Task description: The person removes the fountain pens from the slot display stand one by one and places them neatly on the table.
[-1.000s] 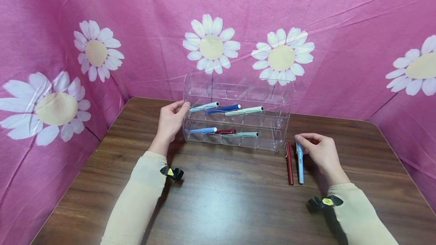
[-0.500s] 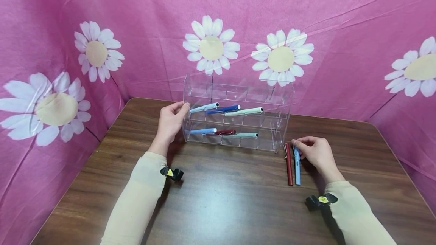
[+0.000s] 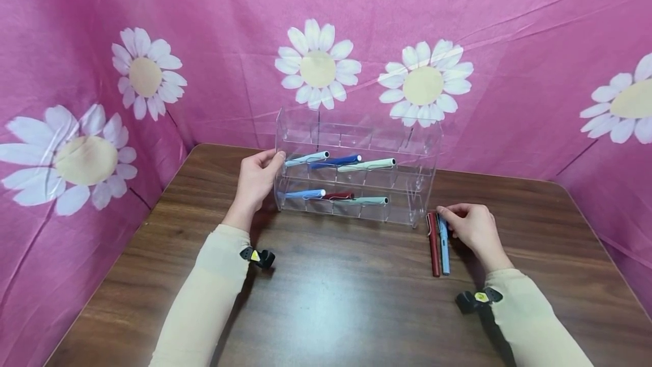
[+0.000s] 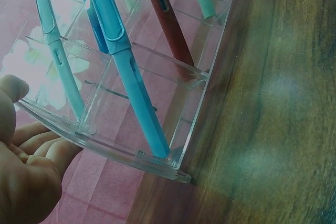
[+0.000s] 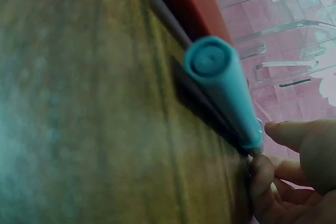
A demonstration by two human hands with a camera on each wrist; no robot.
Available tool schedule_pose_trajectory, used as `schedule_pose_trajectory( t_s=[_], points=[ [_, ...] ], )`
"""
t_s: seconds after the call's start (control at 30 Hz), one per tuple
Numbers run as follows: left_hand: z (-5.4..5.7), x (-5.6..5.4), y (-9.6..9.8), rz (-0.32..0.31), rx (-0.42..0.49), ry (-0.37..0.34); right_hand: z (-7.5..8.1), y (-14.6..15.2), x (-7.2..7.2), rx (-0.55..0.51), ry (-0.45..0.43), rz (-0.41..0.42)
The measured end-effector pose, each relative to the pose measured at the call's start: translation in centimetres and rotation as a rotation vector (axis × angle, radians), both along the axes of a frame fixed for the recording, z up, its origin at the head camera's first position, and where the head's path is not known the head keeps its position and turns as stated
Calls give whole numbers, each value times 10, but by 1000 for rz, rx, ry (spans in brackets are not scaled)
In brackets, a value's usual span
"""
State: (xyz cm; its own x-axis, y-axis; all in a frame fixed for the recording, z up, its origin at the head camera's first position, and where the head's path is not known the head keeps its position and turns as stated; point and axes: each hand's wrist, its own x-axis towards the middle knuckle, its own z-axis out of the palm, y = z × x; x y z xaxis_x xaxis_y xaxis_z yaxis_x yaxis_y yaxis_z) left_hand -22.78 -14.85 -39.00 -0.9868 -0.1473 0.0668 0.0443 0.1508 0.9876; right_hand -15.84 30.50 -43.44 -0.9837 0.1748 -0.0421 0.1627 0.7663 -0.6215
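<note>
My left hand grips the left side panel of a clear acrylic pen rack, thumb in front and fingers behind. In the left wrist view, several capped pens lie across the rack's slots, among them a blue pen and a dark red pen. To the right of the rack, my right hand pinches the upper end of a light blue pen between thumb and fingers. Its lower end points toward the front of the table. Just left of it lies a second dark red pen, nearly parallel.
The rack's upper tier bears no pens. A brown wood-grain table lies under everything, and a pink cloth with white daisies hangs behind and at the sides.
My right hand has shifted slightly left with the light blue pen, bringing it closer beside the dark red pen. My left hand stays on the rack's side.
</note>
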Motion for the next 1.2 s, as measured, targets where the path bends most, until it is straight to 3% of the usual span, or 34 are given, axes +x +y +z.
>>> schedule_pose_trajectory(
  t_s=[0.2, 0.5, 0.8, 1.0, 1.2],
  points=[
    [1, 1, 0, 0, 5, -5, 6, 0, 3, -98, 33, -27],
    [0, 1, 2, 9, -12, -15, 28, -9, 13, -384, 261, -49],
    [0, 2, 1, 9, -14, -14, 47, -28, 11, -654, 391, 67],
    [2, 2, 1, 10, -10, -8, 55, -40, 10, -758, 456, 159],
    [1, 2, 1, 13, -4, -8, 63, -51, 8, -816, 457, 200]
  ],
)
